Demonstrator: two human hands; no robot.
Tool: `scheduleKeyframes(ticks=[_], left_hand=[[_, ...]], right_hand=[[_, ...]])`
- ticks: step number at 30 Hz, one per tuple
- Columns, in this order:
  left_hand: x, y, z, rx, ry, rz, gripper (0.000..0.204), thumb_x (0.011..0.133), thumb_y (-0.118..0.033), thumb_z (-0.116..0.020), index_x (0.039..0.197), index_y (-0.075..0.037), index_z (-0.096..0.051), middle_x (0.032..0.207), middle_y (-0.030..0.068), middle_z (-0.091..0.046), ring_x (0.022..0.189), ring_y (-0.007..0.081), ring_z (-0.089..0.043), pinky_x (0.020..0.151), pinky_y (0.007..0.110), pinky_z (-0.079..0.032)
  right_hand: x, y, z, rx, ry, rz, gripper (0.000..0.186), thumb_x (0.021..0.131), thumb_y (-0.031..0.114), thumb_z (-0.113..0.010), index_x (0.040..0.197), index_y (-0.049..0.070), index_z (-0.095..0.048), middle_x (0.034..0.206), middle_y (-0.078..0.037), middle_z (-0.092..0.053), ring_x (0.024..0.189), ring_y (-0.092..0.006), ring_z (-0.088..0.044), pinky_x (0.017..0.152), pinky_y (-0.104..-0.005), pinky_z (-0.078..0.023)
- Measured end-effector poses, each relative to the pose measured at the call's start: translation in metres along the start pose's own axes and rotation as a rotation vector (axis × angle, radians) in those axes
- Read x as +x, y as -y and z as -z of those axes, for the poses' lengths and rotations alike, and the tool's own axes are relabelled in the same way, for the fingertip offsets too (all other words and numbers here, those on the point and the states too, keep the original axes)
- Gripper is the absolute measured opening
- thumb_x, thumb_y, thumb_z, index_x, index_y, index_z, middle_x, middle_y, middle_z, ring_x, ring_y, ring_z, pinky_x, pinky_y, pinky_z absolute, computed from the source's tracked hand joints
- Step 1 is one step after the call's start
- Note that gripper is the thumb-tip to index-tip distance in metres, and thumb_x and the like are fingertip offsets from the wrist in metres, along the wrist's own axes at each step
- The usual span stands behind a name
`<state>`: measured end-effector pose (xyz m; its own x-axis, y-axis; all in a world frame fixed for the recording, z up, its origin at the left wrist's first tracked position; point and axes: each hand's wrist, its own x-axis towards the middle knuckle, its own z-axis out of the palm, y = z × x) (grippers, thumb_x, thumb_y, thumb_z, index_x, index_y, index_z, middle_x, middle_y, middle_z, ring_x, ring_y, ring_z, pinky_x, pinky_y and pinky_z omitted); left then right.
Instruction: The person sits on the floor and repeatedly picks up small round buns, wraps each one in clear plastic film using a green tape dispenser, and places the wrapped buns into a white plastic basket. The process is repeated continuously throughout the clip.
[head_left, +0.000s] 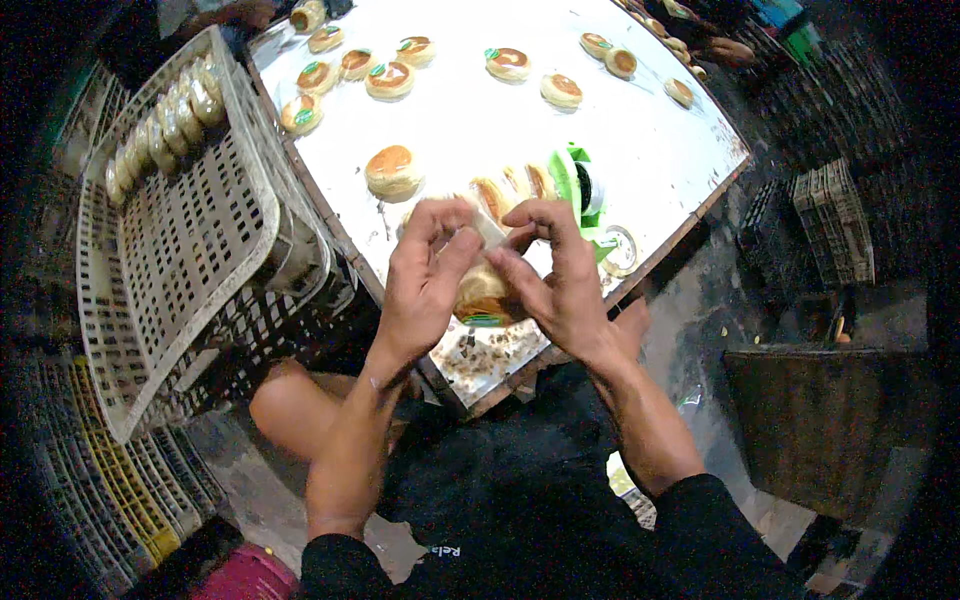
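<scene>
Over the near corner of the white table (460, 120), my left hand (420, 285) and my right hand (565, 290) face each other with bent fingers. Both pinch the pale upper edge of a clear plastic bag (488, 232). Inside the bag is a round browned bun (482, 295), with green print low on the wrapping. Just beyond my fingers lie more golden buns (487, 195), partly hidden. A green tape dispenser (575, 185) stands close to my right hand, with a ring-shaped roll (620, 250) beside it. An unobstructed golden bun (393, 172) sits past my left hand.
Several buns (391, 80), some with green-printed wrapping, are scattered across the far table. On the left, a pale plastic crate (190, 230) holds a row of wrapped buns (165, 125). Stacked crates (835, 220) and a brown box (820, 420) stand at right. Other people's hands show at the far edge.
</scene>
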<state>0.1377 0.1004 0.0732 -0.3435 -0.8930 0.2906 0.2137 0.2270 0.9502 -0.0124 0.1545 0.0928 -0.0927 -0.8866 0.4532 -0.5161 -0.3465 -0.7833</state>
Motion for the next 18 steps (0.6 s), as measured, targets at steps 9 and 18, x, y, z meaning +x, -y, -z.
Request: scheduleKeyframes(ticks=[9,18], left_hand=[[0.001,-0.008,0.003,0.533,-0.156,-0.199,0.019,0.089,-0.012,-0.074,0.097,-0.002,-0.06,0.087,0.0021,-0.059,0.079,0.0101,-0.057,0.072,0.026,-0.048],[0.004,0.032,-0.005,-0.308,-0.5,0.056,0.029,0.086,0.003,-0.063,0.086,-0.009,-0.037,0.077,-0.0019,-0.043,0.071,0.0064,-0.039,0.067,0.022,-0.039]], right_hand=[[0.022,-0.022,0.007,-0.23,0.062,0.189,0.011,0.088,0.01,-0.069,0.093,0.001,-0.063,0.106,-0.012,-0.059,0.083,-0.0191,-0.058,0.072,-0.0299,-0.048],[0.004,-0.03,-0.026,0.227,-0.356,-0.395,0.03,0.101,0.013,-0.054,0.129,0.002,-0.053,0.119,-0.011,-0.059,0.113,-0.0195,-0.055,0.098,-0.0334,-0.044]])
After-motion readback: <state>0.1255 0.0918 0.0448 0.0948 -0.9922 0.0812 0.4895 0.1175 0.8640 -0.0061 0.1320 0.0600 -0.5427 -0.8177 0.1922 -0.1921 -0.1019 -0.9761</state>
